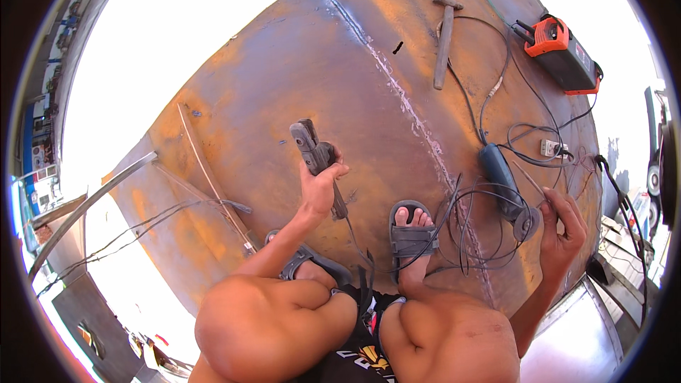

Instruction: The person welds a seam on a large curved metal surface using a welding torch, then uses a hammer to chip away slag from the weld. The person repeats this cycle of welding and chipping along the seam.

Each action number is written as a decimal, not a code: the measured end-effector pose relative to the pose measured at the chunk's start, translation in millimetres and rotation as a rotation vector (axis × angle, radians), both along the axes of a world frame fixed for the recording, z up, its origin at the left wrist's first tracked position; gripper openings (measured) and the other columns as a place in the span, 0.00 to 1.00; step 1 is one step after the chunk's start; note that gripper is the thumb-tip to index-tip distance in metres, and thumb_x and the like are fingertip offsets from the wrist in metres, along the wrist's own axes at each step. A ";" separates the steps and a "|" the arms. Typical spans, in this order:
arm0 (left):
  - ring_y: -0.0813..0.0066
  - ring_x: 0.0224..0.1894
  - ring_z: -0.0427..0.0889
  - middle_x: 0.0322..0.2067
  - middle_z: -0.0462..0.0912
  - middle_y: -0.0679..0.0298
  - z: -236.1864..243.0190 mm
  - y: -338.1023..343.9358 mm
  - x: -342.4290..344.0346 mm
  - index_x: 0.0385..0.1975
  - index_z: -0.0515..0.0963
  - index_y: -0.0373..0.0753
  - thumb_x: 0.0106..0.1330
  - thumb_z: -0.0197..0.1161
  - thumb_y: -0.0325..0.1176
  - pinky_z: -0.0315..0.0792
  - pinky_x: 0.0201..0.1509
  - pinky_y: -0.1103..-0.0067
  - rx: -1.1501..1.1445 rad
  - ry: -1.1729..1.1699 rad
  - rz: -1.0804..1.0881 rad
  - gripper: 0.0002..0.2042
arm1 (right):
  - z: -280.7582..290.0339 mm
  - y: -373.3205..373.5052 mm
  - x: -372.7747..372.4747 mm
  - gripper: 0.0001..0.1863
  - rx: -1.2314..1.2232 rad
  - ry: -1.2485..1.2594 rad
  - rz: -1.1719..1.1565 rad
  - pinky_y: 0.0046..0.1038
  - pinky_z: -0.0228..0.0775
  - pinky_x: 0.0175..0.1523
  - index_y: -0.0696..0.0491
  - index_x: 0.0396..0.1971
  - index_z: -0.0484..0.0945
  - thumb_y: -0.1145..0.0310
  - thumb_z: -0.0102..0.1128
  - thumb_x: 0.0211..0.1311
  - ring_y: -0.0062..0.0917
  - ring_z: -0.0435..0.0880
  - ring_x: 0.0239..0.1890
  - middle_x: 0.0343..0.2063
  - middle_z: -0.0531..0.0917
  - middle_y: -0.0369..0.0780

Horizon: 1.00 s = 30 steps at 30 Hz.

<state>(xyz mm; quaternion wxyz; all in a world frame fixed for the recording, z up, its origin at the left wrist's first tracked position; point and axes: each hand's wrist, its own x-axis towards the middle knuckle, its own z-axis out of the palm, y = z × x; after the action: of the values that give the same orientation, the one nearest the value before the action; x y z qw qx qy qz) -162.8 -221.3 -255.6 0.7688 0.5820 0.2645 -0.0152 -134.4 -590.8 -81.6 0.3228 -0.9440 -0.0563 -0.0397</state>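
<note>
My left hand (319, 183) is closed round a black welding electrode holder (309, 142), held above the rusty steel plate (284, 78) with its cable trailing down between my legs. My right hand (562, 221) pinches a thin welding rod (528, 176) at the right, near a blue angle grinder (499, 176) that lies on the plate among looped black cables. A pale, rough weld seam (404, 96) runs across the plate between the holder and the grinder.
A hammer (445, 42) lies on the upper plate near an orange-and-black welding machine (562, 57). A white socket strip (550, 148) sits among cables. Metal strips (198, 149) and wires lie at the left. My sandalled feet (413, 234) rest on the plate, which has curved edges.
</note>
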 end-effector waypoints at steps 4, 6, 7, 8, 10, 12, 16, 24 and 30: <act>0.79 0.28 0.66 0.29 0.72 0.64 9.4 -11.5 -10.8 0.34 0.71 0.36 0.52 0.58 0.17 0.61 0.31 0.80 -0.155 0.013 -0.024 0.10 | -16.4 120.2 80.9 0.20 -0.123 -0.350 0.480 0.34 0.73 0.47 0.54 0.44 0.88 0.81 0.66 0.47 0.31 0.82 0.39 0.37 0.85 0.38; 0.79 0.28 0.67 0.29 0.72 0.65 16.6 -10.9 -12.3 0.34 0.71 0.36 0.52 0.59 0.17 0.61 0.31 0.80 -0.211 0.041 -0.028 0.11 | -29.0 165.5 99.8 0.19 -0.112 -0.431 0.625 0.35 0.72 0.52 0.53 0.43 0.87 0.77 0.64 0.47 0.31 0.82 0.43 0.39 0.84 0.37; 0.79 0.28 0.67 0.29 0.72 0.65 17.8 -8.8 -14.9 0.34 0.71 0.36 0.52 0.59 0.17 0.61 0.31 0.80 -0.239 0.060 -0.023 0.11 | -33.0 184.1 103.6 0.16 -0.122 -0.482 0.697 0.34 0.71 0.53 0.53 0.42 0.86 0.76 0.63 0.49 0.30 0.82 0.43 0.39 0.84 0.37; 0.79 0.28 0.68 0.28 0.72 0.65 17.5 -7.8 -16.3 0.34 0.71 0.36 0.52 0.59 0.18 0.61 0.30 0.80 -0.251 0.081 -0.003 0.11 | -35.1 197.1 104.2 0.15 -0.154 -0.482 0.707 0.33 0.70 0.53 0.53 0.40 0.86 0.75 0.63 0.50 0.29 0.82 0.43 0.38 0.83 0.36; 0.79 0.28 0.69 0.28 0.72 0.65 23.5 -1.0 -20.6 0.34 0.71 0.36 0.52 0.58 0.18 0.61 0.30 0.80 -0.271 0.104 0.038 0.11 | -36.2 221.7 103.7 0.13 -0.213 -0.490 0.744 0.32 0.70 0.53 0.53 0.38 0.86 0.73 0.61 0.51 0.29 0.81 0.43 0.36 0.82 0.36; 0.79 0.28 0.69 0.28 0.72 0.65 25.6 1.5 -22.0 0.34 0.71 0.36 0.51 0.58 0.18 0.61 0.30 0.81 -0.286 0.125 0.074 0.11 | -41.4 230.0 103.5 0.12 -0.216 -0.490 0.760 0.32 0.69 0.53 0.54 0.37 0.85 0.73 0.62 0.51 0.29 0.80 0.42 0.35 0.81 0.36; 0.79 0.27 0.69 0.28 0.73 0.65 21.4 5.3 -23.6 0.34 0.71 0.36 0.51 0.58 0.18 0.61 0.29 0.81 -0.276 0.176 0.129 0.11 | -46.9 232.0 103.8 0.12 -0.255 -0.469 0.789 0.32 0.69 0.52 0.54 0.37 0.85 0.73 0.61 0.51 0.28 0.80 0.42 0.35 0.81 0.36; 0.80 0.25 0.71 0.28 0.75 0.65 12.4 2.7 -24.5 0.33 0.73 0.36 0.52 0.59 0.19 0.62 0.28 0.81 -0.234 0.249 0.102 0.09 | -55.7 231.6 114.6 0.10 -0.259 -0.505 0.905 0.35 0.69 0.60 0.53 0.34 0.86 0.73 0.64 0.49 0.28 0.80 0.44 0.35 0.82 0.35; 0.82 0.24 0.70 0.27 0.75 0.68 20.8 -0.8 -23.3 0.33 0.74 0.38 0.55 0.62 0.22 0.62 0.28 0.81 -0.219 0.298 0.102 0.08 | -57.4 238.2 123.7 0.09 -0.313 -0.588 0.952 0.38 0.64 0.67 0.52 0.34 0.86 0.73 0.64 0.51 0.26 0.80 0.49 0.36 0.83 0.34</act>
<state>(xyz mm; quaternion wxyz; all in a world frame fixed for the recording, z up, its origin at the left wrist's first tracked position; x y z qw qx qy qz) -186.1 -222.1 -234.9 0.7797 0.4718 0.4014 -0.0911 -10.7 -352.6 -139.0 0.1326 -0.8004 -0.5671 -0.1418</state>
